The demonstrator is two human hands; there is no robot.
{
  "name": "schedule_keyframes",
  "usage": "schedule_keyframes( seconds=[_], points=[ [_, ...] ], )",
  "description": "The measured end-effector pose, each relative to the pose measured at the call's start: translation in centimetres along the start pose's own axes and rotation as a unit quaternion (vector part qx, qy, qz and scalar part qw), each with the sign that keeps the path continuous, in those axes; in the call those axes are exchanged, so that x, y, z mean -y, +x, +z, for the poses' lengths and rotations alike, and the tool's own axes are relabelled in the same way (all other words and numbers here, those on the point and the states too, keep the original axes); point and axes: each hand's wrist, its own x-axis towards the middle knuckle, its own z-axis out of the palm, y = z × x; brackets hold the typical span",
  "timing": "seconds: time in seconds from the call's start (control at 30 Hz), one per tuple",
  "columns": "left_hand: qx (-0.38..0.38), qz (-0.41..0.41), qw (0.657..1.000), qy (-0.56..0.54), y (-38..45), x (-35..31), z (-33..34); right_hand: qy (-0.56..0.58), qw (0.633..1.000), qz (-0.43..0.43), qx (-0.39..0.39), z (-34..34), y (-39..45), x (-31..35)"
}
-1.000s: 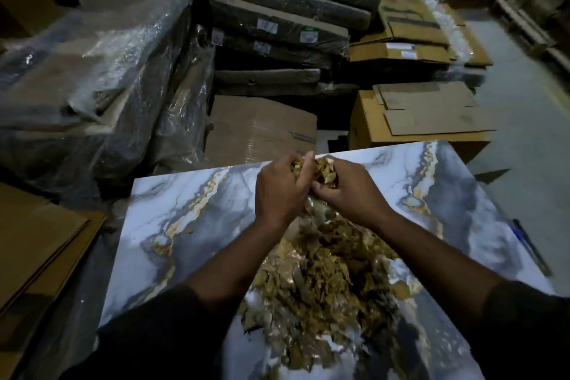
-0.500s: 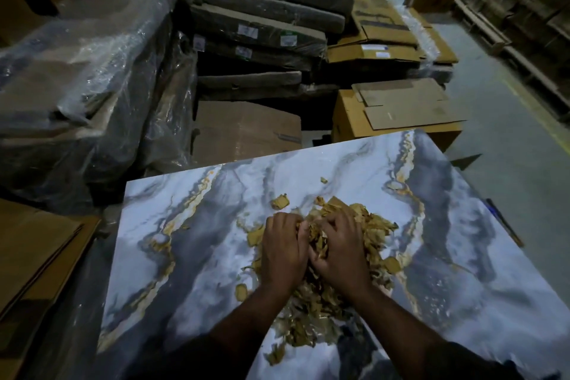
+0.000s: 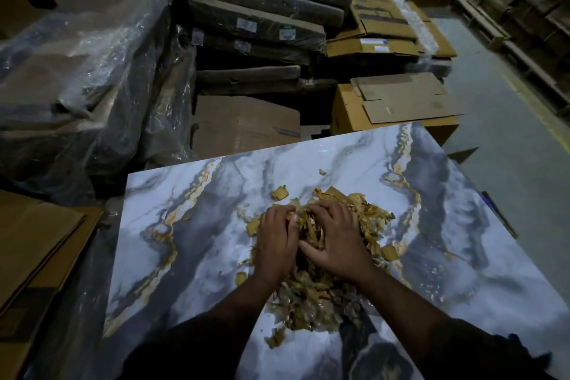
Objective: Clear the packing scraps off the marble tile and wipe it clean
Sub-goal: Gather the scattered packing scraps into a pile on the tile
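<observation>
- While both of my hands sit palm-down on the pile of scraps (image 3: pixel 311 290), I see the left hand (image 3: pixel 276 241) with its fingers bent into the heap, and the right hand (image 3: pixel 334 241) likewise, thumb stretched toward the left; the fingertips are buried, so I cannot tell whether either hand actually has hold of any pieces
- Scraps lie heaped under and between the hands and trail back toward my forearms; a few loose bits lie apart just beyond the left fingers and to either side; the heap's middle is hidden by my hands
- Under everything lies the marble tile (image 3: pixel 191 256), blue-grey with gold veins; its near edge is cut off by the frame and partly covered by my dark sleeves (image 3: pixel 197 345)
- Beyond the hands, a cardboard box (image 3: pixel 354 114) stands just past the tile's far edge, flat card sheets on top; further beyond, dark wrapped packs (image 3: pixel 262 3) are stacked, their labels too small to read
- Left of the hands, plastic-wrapped bundles (image 3: pixel 80 71) show only glare and folds; their contents I cannot make out
- Nearer left, flat cardboard (image 3: pixel 34 244) is cut off at the frame edge
</observation>
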Motion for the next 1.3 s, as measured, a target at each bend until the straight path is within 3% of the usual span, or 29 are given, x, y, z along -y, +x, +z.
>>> schedule_keyframes(
  seconds=[0.23, 0.6, 0.8, 1.03, 1.2, 1.3],
  points=[
    [-0.03, 0.015, 0.998, -0.051, -1.4, -0.1, -1.6, 0.011, 0.999, -0.004, -0.045, -1.5, -2.4, 0.2],
    [0.035, 0.04, 0.998, 0.021, -2.6, 0.6, -1.8, 0.043, 0.998, 0.019, -0.034, -0.4, -4.2, 0.0],
    [-0.025, 0.029, 0.999, -0.025, -2.4, 0.2, -2.4, 0.085, 0.992, 0.005, -0.088, -1.8, -4.0, 0.4],
    [0.008, 0.007, 1.0, -0.009, -3.1, 0.3, -1.4, 0.025, 1.0, -0.006, 0.003, -0.7, -4.6, 0.6],
    [-0.081, -0.006, 0.997, -0.009, -3.5, 1.5, -2.2, 0.096, 0.992, -0.005, -0.084, -2.1, -5.4, -0.3],
    [-0.132, -0.052, 0.99, 0.014, -5.0, 2.7, -2.4, 0.161, 0.968, 0.123, -0.148, -2.7, -6.4, -2.0]
  ],
)
